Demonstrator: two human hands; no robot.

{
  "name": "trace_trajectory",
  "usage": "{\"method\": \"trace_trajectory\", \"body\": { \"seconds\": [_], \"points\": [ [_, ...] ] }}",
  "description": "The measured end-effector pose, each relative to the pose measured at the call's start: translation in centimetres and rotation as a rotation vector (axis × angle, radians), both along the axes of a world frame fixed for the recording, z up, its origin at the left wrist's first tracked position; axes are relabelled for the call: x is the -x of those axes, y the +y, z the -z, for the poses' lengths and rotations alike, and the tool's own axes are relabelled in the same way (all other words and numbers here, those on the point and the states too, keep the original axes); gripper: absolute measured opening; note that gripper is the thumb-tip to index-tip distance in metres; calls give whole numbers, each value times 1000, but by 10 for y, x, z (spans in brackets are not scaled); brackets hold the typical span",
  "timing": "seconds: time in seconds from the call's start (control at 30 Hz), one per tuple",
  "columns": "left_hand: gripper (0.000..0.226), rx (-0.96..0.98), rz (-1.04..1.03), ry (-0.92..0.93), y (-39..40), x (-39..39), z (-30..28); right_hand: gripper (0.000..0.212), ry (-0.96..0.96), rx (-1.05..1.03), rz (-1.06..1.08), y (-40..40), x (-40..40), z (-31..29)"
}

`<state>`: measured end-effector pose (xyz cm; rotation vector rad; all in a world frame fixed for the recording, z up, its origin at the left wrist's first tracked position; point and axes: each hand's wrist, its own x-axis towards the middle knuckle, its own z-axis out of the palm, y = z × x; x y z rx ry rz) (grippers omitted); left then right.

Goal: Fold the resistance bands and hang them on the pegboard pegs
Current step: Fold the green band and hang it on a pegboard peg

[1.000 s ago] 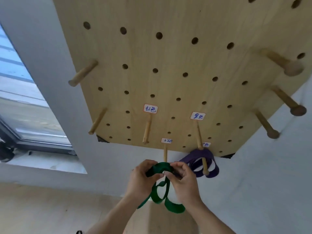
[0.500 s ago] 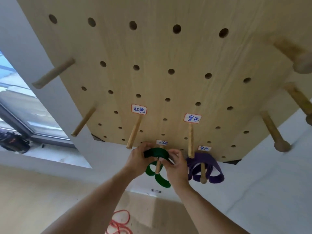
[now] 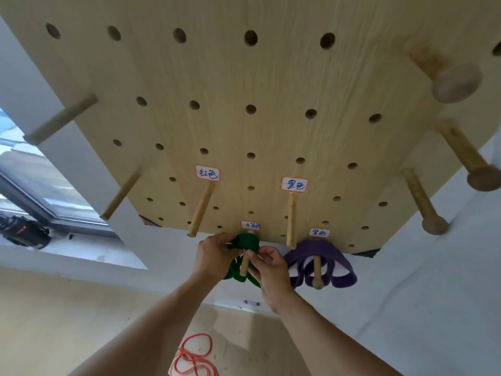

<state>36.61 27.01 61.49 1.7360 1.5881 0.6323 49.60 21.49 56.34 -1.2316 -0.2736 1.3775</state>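
A folded green resistance band [image 3: 246, 241] is looped over a short wooden peg [image 3: 244, 263] at the lower edge of the wooden pegboard [image 3: 244, 90]. My left hand [image 3: 214, 255] pinches the band's left side. My right hand [image 3: 268, 270] pinches its right side just beside the peg. The green loops hang down between my hands, partly hidden. A folded purple band [image 3: 322, 260] hangs on the neighbouring peg [image 3: 316, 271] to the right. A thin red band [image 3: 195, 356] lies on the floor below.
Two bare labelled pegs [image 3: 202, 208] [image 3: 291, 221] stick out above the bands. More bare pegs stand at the left [image 3: 59, 120] and knobbed ones at the right [image 3: 444, 71]. A window [image 3: 40, 185] is at the left, a white wall [image 3: 433, 294] at the right.
Both hands carried the green band up from below the board and slid it onto the peg. The view has moved closer to the pegboard, and the red band on the floor came into sight.
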Motion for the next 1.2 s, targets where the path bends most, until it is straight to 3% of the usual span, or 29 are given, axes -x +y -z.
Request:
{"method": "trace_trajectory", "body": {
  "seconds": [0.17,0.27,0.37,0.47,0.63,0.83,1.03,1.2],
  "points": [
    [27,49,88,57,10,-1,-8,22,97,-4,-94,3,-7,3],
    [22,55,124,87,12,-3,-8,38,-126,50,-136,5,-13,0],
    [12,28,159,131,10,-5,-6,25,-458,32,-132,5,-22,-6],
    [11,-9,187,175,11,-5,-6,20,-637,-51,-144,4,-23,-9],
    [35,-70,173,161,7,2,-16,21,-784,-87,-169,3,-23,-7],
    [10,-231,154,188,-2,-3,-18,24,-942,-112,-71,3,-27,-10],
    [15,-161,102,200,6,-12,-18,31,-976,-118,11,7,-23,-12],
    [11,-163,114,235,6,-13,-16,22,-1064,-100,32,2,-17,-11]
  ]
}}
